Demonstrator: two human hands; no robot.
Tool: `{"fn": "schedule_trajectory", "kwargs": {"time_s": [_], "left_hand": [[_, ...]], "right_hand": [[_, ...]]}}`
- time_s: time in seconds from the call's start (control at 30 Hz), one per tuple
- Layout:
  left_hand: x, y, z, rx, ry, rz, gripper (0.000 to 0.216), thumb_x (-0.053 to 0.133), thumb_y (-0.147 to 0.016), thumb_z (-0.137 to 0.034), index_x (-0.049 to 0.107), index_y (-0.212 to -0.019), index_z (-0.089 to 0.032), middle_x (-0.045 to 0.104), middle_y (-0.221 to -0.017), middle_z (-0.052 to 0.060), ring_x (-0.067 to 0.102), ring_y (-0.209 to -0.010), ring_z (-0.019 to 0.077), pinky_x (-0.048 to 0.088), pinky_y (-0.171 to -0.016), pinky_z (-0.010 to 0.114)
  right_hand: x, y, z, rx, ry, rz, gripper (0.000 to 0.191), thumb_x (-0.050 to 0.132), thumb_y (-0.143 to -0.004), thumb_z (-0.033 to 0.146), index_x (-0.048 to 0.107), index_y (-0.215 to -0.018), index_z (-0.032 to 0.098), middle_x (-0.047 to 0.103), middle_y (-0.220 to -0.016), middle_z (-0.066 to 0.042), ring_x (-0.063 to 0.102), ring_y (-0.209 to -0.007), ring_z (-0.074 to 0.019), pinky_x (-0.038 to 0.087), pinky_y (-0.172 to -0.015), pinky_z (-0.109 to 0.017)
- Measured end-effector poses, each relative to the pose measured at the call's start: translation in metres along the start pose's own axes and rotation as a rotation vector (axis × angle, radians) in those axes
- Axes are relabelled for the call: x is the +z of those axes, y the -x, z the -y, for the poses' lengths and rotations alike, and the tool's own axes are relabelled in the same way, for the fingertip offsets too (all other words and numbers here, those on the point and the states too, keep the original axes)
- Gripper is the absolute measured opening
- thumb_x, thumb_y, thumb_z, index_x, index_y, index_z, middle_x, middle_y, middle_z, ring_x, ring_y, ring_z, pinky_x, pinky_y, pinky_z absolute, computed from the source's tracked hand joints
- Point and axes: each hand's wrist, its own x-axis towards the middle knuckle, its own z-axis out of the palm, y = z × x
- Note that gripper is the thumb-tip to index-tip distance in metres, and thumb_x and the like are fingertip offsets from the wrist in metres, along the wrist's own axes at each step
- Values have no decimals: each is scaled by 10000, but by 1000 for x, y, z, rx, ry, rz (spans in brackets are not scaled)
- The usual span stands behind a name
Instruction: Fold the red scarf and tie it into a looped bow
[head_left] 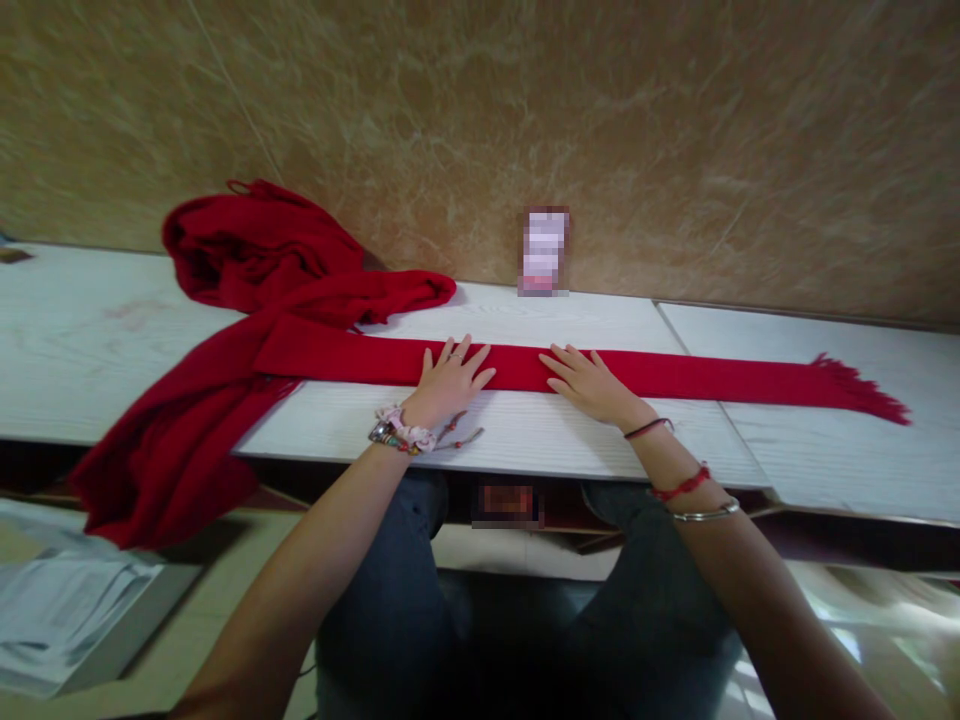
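Observation:
A red scarf [720, 378] lies in a long, narrow, flat strip along the white table, its fringed end at the right. My left hand [450, 383] rests on the strip near its middle, palm down with the fingers spread. A short way to the right, my right hand [589, 385] also lies flat on the cloth, fingers apart. Toward the left, the strip meets a heap of red cloth [262, 250] piled against the wall. Part of that red cloth hangs over the table's front edge. Whether heap and strip are one piece, I cannot tell.
Behind the white table [555, 440] rises a brown marbled wall [480, 120]. A blurred, phone-like object [544, 250] leans against it. Below the table at the left stands a white box [112, 630] with papers in it. A seam crosses the tabletop at the right.

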Motion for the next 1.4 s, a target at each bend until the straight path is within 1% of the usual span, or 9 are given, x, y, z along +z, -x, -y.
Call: {"fn": "schedule_trajectory", "kwargs": {"time_s": [0.23,0.43,0.57,0.67,0.83,1.0,1.13,1.3,1.4], "left_hand": [[0,4,22,-159,-21,-34,548,249,-980,-467,313,-1479,-249,244,-1562,127,211,-1423,380,237,-1072,651],[0,15,38,-121,-50,-60,527,259,-982,-435,350,-1463,-239,259,-1558,118,241,-1423,338,258,-1090,600],[-2,28,73,-176,-59,-49,519,253,-979,-397,361,-1458,-229,298,-1545,100,267,-1419,302,269,-1102,560],[-3,40,108,-302,-54,-76,522,245,-971,-397,363,-1457,-248,311,-1540,92,253,-1421,326,213,-1093,634],[-6,61,148,-496,-95,-296,527,242,-960,-439,452,-1407,-254,303,-1542,103,148,-1437,395,60,-1057,740],[-14,74,146,-580,-88,-492,571,264,-958,-409,394,-1440,-131,219,-1547,223,108,-1433,430,96,-1059,732],[-26,82,144,-569,-89,-455,520,284,-944,-276,396,-1428,-123,232,-1544,215,147,-1430,408,164,-1058,709],[-36,88,170,-505,-133,-316,495,316,-887,-147,488,-1351,-125,514,-1367,156,445,-1256,301,344,-1044,521],[-35,89,181,-472,-200,-286,463,343,-884,-174,540,-1303,-165,574,-1297,107,467,-1206,287,350,-1035,453]], "right_hand": [[-12,-12,22,20,2,-91,531,273,-992,410,335,-1479,208,251,-1563,-110,193,-1435,-319,221,-1106,-618],[0,-27,35,-49,-31,66,571,237,-984,478,291,-1495,231,264,-1554,-107,234,-1420,-329,280,-1069,-638],[7,-27,30,-61,-23,92,589,242,-975,505,290,-1496,234,252,-1558,-107,230,-1420,-327,270,-1083,-620],[9,-25,27,-63,-14,58,586,240,-975,510,298,-1493,241,276,-1549,-111,240,-1417,-321,266,-1088,-610],[9,-25,28,-73,3,41,575,235,-979,503,304,-1489,246,282,-1546,-114,259,-1412,-317,278,-1079,-612],[5,-24,31,-60,2,57,585,230,-985,490,314,-1485,198,291,-1541,-129,256,-1412,-324,282,-1079,-610],[0,-27,37,-74,-10,-35,568,260,-985,475,351,-1470,193,301,-1537,-141,244,-1417,-327,277,-1082,-609],[-11,-52,64,-211,-97,-82,545,349,-970,446,390,-1451,193,329,-1524,-146,283,-1407,-304,299,-1101,-553],[-12,-72,90,-326,-124,-56,534,396,-962,401,403,-1443,170,356,-1510,-147,303,-1401,-278,306,-1117,-494]]}}
